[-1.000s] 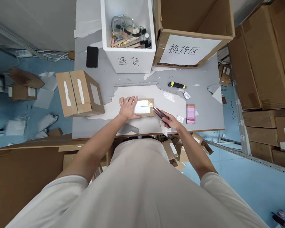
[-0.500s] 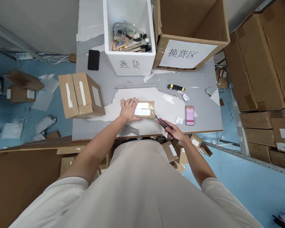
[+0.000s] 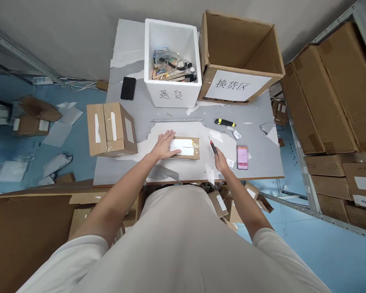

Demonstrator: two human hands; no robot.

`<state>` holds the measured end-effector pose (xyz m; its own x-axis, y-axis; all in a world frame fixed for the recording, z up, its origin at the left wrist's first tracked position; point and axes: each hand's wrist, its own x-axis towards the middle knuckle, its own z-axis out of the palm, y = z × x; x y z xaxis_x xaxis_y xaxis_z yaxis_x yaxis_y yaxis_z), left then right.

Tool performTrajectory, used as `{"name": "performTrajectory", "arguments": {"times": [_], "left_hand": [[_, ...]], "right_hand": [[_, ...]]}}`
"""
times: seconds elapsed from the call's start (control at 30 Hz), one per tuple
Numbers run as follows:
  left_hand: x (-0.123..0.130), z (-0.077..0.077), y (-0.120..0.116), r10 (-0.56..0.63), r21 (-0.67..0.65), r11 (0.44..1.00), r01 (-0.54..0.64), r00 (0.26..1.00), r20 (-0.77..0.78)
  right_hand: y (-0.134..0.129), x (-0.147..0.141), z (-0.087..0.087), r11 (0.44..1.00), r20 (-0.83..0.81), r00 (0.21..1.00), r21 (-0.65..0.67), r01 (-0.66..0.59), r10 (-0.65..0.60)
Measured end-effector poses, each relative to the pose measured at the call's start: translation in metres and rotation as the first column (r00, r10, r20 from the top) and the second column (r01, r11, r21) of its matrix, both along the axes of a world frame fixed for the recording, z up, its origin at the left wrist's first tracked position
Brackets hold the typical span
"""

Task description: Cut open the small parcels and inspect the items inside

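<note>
A small taped cardboard box [image 3: 196, 149] with a white label lies on the pale worn patch of the table. My left hand [image 3: 165, 145] rests flat over its left end, fingers spread and the thumb on the label. To the right of the box, and apart from it, my right hand [image 3: 221, 160] is closed round a red and black utility knife [image 3: 213, 147]. Its blade is out and points up and away from me. A yellow and black box cutter [image 3: 225, 122] lies beyond that hand. On its right is a phone with a pink screen [image 3: 242, 157].
A larger cardboard box [image 3: 106, 129] stands on the left, near a black phone [image 3: 128, 88]. At the back are a white foam bin [image 3: 173, 92] holding goggles and packets, and an open carton [image 3: 241, 85]. Paper scraps [image 3: 237, 134] lie about. Stacked cartons [image 3: 323, 93] line the right side.
My right hand has moved the utility knife away from the box's right end, and its blade now points farther up. My left hand stays on the box. The camera view has shifted.
</note>
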<state>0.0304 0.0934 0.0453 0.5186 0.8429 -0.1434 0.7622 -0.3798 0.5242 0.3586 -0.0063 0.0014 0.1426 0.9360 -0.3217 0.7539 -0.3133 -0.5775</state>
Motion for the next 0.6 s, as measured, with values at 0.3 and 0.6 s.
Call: {"name": "performTrajectory", "arguments": {"times": [0.3, 0.6], "left_hand": [[-0.012, -0.001, -0.078, -0.058, 0.207, 0.977, 0.048, 0.998, 0.039], [0.015, -0.01, -0.092, -0.074, 0.11, 0.99, 0.09, 0.986, -0.146]], "right_hand": [[-0.003, -0.026, -0.047, 0.981, 0.308, 0.94, -0.072, 0.179, -0.149], [0.035, -0.048, 0.012, 0.996, 0.303, 0.953, 0.086, -0.008, -0.019]]}}
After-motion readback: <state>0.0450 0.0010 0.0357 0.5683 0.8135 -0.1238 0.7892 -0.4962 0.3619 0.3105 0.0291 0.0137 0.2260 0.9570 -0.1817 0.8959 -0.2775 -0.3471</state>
